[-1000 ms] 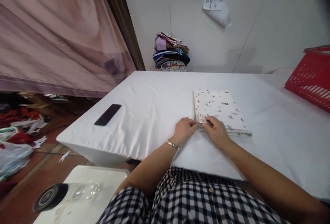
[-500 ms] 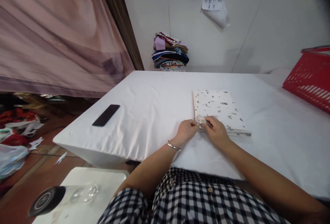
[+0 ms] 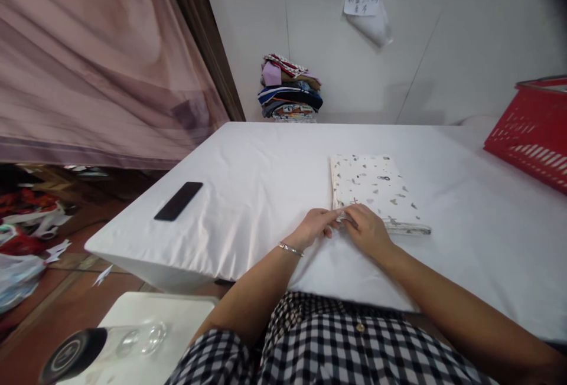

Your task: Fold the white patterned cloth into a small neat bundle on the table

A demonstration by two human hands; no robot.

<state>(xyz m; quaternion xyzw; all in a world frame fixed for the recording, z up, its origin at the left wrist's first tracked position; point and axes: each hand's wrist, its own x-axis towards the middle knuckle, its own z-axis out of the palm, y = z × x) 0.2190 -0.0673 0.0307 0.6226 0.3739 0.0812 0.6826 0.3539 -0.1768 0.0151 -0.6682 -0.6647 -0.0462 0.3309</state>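
Observation:
A folded white cloth point(image 3: 371, 181) with a small scattered print lies flat on the white-covered table point(image 3: 283, 160), its layered edges showing along the left and near sides. At its near left corner my right hand point(image 3: 368, 231) is closed, thumb and fingers pinching the edge. My left hand point(image 3: 315, 225), with a silver bracelet on the wrist, meets it at the same corner. Its index finger and thumb close on the cloth there, while the other fingers curl below. The exact grip between the fingertips is partly hidden.
A black phone point(image 3: 179, 201) lies toward the table's left edge. At the right stands a red plastic basket point(image 3: 534, 131). Stacked folded clothes point(image 3: 291, 90) rise behind the far edge. Left of me, a clear bottle with a black lid point(image 3: 75, 352) lies on a white stool point(image 3: 133, 308).
The lifted corner of the cloth now lies flatter. My left hand's index finger has stretched onto the corner, and my right hand's fingers have come down closer over it. The view shifted slightly.

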